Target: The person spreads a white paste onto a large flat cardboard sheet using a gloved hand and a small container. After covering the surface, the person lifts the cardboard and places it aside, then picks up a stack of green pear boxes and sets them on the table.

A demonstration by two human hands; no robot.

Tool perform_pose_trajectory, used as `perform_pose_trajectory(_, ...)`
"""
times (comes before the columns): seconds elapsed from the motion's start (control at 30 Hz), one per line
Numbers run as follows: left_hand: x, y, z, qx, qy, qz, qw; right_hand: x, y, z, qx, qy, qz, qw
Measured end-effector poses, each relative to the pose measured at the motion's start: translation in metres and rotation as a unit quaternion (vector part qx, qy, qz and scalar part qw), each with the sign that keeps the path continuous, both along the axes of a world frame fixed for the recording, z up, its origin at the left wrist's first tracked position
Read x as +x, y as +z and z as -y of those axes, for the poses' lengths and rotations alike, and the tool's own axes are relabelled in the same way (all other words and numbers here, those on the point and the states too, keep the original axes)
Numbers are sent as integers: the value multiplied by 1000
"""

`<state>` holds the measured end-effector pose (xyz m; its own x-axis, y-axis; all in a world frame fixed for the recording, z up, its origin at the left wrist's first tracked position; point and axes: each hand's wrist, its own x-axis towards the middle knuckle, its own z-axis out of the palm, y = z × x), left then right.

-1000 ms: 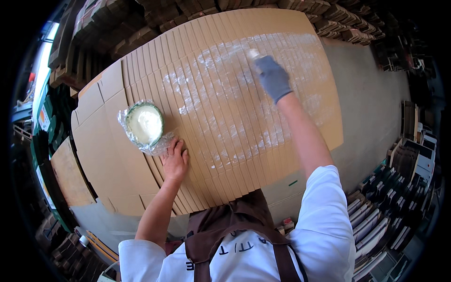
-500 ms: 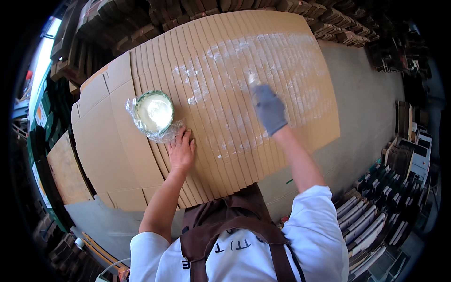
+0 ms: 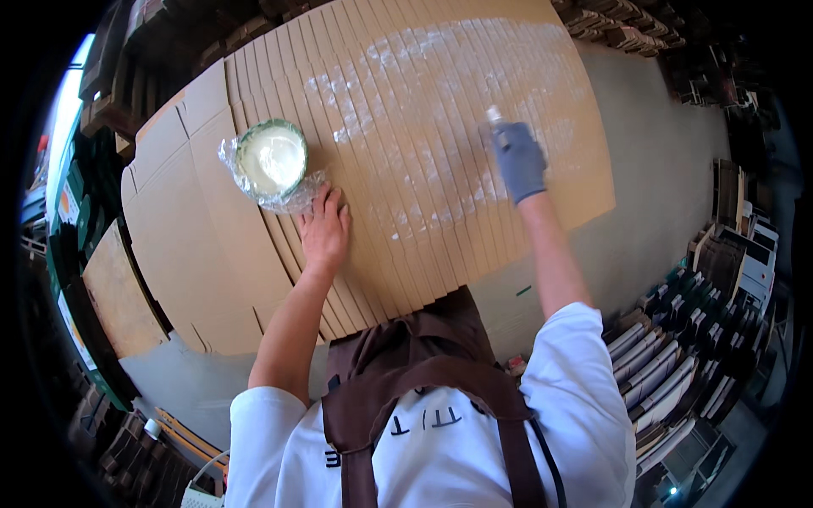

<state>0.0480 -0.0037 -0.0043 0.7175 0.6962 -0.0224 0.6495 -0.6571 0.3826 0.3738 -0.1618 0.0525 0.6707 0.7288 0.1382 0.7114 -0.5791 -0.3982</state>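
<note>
Overlapping cardboard sheets (image 3: 373, 262) lie fanned out in front of me, with white wet smears (image 3: 423, 178) across their exposed strips. My right hand (image 3: 520, 162), in a grey glove, is closed around what looks like a brush (image 3: 494, 113), its pale tip on the right part of the sheets. Motion blurs that tip. My bare left hand (image 3: 325, 233) rests on the cardboard with fingers stretched out. Its fingertips touch clear plastic wrap (image 3: 292, 200) around a green-rimmed bowl (image 3: 304, 161). A creamy white paste (image 3: 273, 159) lies in the bowl.
Bundled cardboard stacks (image 3: 618, 30) stand beyond the sheets. At the lower right are rows of folded boards (image 3: 652, 364). A wooden board (image 3: 123, 292) lies at the left. Grey floor (image 3: 660, 161) shows on the right, with a small green strip (image 3: 524, 290) on it.
My right hand with the brush has moved to the right over the sheets. My left hand stays beside the bowl. The whole scene sits slightly higher in view.
</note>
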Motion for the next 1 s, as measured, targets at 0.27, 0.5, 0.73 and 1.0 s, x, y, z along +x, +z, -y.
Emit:
perform_pose_trajectory(0.27,0,1,-1,5,3,-16,1000,-137,27,21,53,151,-160,974)
perform_pose_trajectory(0.5,1,3,1,14,2,-13,1000,-46,21,78,111,-57,-115,985)
perform_pose_trajectory(0.73,3,3,1,12,3,-6,1000,-82,6,80,114,78,-163,977)
perform_pose_trajectory(1.0,-1,2,0,24,-2,-16,1000,-46,50,114,155,-7,-257,954)
